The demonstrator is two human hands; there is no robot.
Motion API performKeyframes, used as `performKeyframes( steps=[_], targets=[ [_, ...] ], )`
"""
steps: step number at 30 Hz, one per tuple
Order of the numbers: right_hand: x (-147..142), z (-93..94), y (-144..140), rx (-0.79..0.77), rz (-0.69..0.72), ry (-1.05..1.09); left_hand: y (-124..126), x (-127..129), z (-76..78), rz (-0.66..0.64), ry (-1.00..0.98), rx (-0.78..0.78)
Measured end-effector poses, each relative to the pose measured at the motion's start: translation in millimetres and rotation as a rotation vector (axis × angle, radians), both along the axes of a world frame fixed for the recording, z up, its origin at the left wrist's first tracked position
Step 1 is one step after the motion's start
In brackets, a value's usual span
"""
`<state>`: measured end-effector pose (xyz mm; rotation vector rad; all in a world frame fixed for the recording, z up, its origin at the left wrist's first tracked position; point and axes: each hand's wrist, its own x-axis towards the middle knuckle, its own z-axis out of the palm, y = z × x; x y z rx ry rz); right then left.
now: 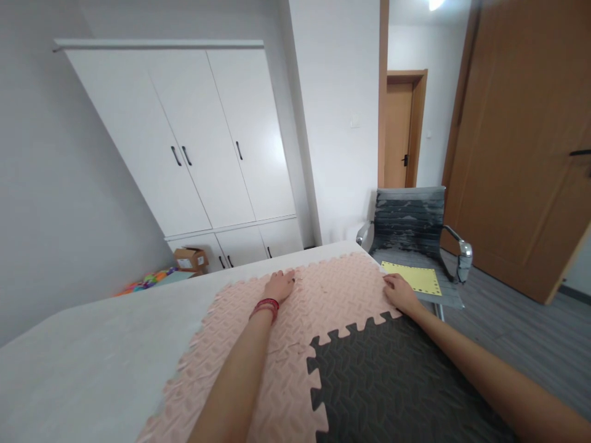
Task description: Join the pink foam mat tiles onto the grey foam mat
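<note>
Bedroom, white bed (92, 344): 2 foam mats joined, pink mat (277, 344) and dark mat (397, 381). Left hand (279, 286) and right hand (399, 292) rest flat on pink mat's far edge, fingers released, grasping nothing.

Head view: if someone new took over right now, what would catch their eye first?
Most striking are the interlocking foam puzzle mats on the white table: a pale pink foam mat joined to a dark grey foam mat nearer the person. Both hands rest flat on the pink mat's far edge, the left hand near its middle and the right hand at its right corner. Just beyond the right hand, a yellow perforated sheet lies on a grey office chair.
</note>
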<state>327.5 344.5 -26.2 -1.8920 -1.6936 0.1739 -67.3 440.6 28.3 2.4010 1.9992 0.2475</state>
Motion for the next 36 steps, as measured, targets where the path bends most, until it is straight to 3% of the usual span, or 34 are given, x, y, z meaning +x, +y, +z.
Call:
performKeyframes(
  steps=[9,16,24,29,36],
  targets=[
    [-2,0.6,-1,0.004,-0.014,0.012,10,27,-1.0,0.138,0.076,0.007],
    [-4,5.9,-4,0.0,-0.022,0.0,15,31,3.0,0.132,0.09,-0.015],
    [-11,14.5,-14,0.001,-0.054,-0.009,-28,5,16.2,-0.039,0.019,-0.081],
    [-14,16.9,-17,0.007,-0.075,-0.002,-57,2,13.4,-0.157,-0.005,-0.105],
    [-12,14.3,-14,-0.012,-0.092,0.006,-57,11,4.4,-0.123,-0.022,-0.115]
  ],
)
